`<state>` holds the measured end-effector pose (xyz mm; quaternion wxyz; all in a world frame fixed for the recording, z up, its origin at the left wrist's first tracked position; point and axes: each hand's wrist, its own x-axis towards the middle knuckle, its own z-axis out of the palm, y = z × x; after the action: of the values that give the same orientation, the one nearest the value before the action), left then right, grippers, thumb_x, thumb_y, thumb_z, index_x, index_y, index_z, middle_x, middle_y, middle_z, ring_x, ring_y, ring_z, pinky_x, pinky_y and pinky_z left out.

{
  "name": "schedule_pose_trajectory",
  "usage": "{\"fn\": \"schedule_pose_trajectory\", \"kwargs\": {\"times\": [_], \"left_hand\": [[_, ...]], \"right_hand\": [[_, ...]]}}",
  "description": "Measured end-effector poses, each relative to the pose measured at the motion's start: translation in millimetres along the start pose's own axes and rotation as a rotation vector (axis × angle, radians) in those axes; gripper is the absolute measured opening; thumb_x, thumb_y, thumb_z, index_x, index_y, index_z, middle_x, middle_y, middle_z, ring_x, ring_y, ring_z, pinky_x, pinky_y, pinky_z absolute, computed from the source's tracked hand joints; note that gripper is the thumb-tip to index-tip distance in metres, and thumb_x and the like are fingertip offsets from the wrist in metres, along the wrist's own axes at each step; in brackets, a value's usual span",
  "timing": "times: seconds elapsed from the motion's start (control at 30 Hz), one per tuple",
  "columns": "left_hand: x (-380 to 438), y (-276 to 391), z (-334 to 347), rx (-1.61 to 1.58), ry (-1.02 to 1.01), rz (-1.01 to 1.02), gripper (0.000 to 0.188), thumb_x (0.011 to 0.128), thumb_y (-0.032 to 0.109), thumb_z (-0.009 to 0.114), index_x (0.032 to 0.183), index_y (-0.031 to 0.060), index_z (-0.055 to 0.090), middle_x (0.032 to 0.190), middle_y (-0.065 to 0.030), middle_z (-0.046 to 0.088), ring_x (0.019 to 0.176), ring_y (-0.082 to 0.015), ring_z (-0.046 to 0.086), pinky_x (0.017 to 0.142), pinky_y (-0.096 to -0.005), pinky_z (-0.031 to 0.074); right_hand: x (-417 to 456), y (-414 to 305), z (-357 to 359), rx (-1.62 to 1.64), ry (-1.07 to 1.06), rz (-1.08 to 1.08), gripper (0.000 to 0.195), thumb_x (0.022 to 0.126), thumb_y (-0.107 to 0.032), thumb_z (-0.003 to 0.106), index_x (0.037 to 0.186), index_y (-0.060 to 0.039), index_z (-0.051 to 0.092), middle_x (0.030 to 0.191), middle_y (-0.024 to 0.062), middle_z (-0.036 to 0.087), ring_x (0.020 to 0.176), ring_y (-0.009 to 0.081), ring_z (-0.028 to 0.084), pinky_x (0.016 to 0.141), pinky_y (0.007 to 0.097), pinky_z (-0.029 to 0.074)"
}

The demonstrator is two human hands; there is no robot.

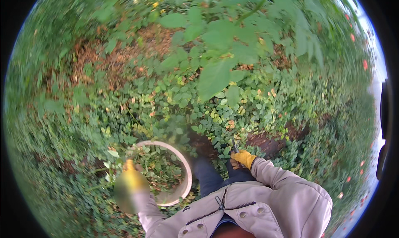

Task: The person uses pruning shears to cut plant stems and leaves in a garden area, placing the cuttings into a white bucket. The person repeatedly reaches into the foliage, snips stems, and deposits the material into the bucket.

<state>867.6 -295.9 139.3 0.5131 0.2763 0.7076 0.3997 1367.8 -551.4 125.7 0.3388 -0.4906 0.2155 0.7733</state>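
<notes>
My left hand [131,172], in a yellow work glove, is at the left rim of a round, pale-rimmed bucket [187,175]; part of it is blurred, and its fingers do not show clearly. Cut leafy stems [165,166] lie inside the bucket. By the left glove, a pale-leafed stem [107,172] sticks out to the left; whether the hand grips it is unclear. On the right, my right hand [242,159], also in a yellow glove, is closed on a dark-bladed hand tool, seemingly pruning shears [234,146], pointing up into low rose-like foliage [230,126].
Dense leafy bushes surround me on all sides. Large green leaves [218,73] hang close to the camera at the upper middle. Brown leaf litter [124,57] covers ground at the upper left. Bare soil [268,141] shows right of the tool, and red blooms [365,64] dot the far right edge.
</notes>
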Motion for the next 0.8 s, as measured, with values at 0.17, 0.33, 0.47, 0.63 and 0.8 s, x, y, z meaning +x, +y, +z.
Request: {"fn": "schedule_pose_trajectory", "kwargs": {"times": [0.17, 0.33, 0.47, 0.63, 0.8], "left_hand": [[-68.1, 10.1, 155.7, 0.241, -0.523, -0.018, 0.033, 0.097, 0.018, 0.068, 0.125, 0.0012, 0.069, 0.098, -0.0106, 0.075, 0.075, -0.0208, 0.072, 0.07, -0.0347, 0.059], [-129.3, 75.4, 349.0, 0.451, -0.898, 0.15, 0.038, 0.096, 0.018, 0.07, 0.127, -0.003, 0.067, 0.103, -0.0082, 0.074, 0.095, -0.0158, 0.068, 0.085, -0.029, 0.054], [-164.4, 153.7, 468.3, 0.226, -0.745, 0.461, 0.041, 0.098, 0.02, 0.066, 0.133, -0.0022, 0.063, 0.111, -0.0115, 0.074, 0.102, -0.0209, 0.07, 0.091, -0.0323, 0.055], [-151.4, 241.9, 536.8, -0.118, -0.453, 0.733, 0.049, 0.101, 0.023, 0.064, 0.142, -0.0018, 0.055, 0.127, -0.0208, 0.066, 0.112, -0.0269, 0.068, 0.102, -0.0382, 0.053], [-83.6, 278.9, 591.7, -0.205, -0.253, 0.638, 0.072, 0.091, 0.027, 0.078, 0.148, -0.0026, 0.046, 0.126, -0.0162, 0.065, 0.116, -0.0288, 0.064, 0.103, -0.0391, 0.051]], "right_hand": [[-12.6, 4.4, 5.0, 0.055, 0.023, -0.075, 0.024, 0.099, -0.014, 0.062, 0.083, -0.0184, 0.044, 0.063, -0.0016, 0.04, 0.052, 0.014, 0.036, 0.049, 0.0359, 0.031], [-2.9, 8.0, -7.8, 0.097, 0.082, -0.206, 0.021, 0.095, -0.013, 0.065, 0.092, -0.0174, 0.044, 0.067, -0.0015, 0.043, 0.051, 0.0142, 0.043, 0.044, 0.0375, 0.037], [7.8, 8.7, -17.8, 0.026, 0.171, -0.283, 0.019, 0.094, -0.018, 0.067, 0.107, -0.0145, 0.053, 0.072, 0.0054, 0.053, 0.055, 0.0175, 0.051, 0.05, 0.0364, 0.045], [-4.3, -36.1, -7.8, -0.452, 0.398, -0.343, 0.05, 0.086, -0.034, 0.073, 0.126, -0.0098, 0.057, 0.08, 0.0115, 0.065, 0.065, 0.0235, 0.064, 0.059, 0.0368, 0.052], [-26.9, -158.5, 41.2, -0.883, 0.509, -0.857, 0.054, 0.089, -0.03, 0.073, 0.137, -0.0102, 0.057, 0.092, 0.0094, 0.067, 0.083, 0.022, 0.066, 0.078, 0.0344, 0.055]]}}
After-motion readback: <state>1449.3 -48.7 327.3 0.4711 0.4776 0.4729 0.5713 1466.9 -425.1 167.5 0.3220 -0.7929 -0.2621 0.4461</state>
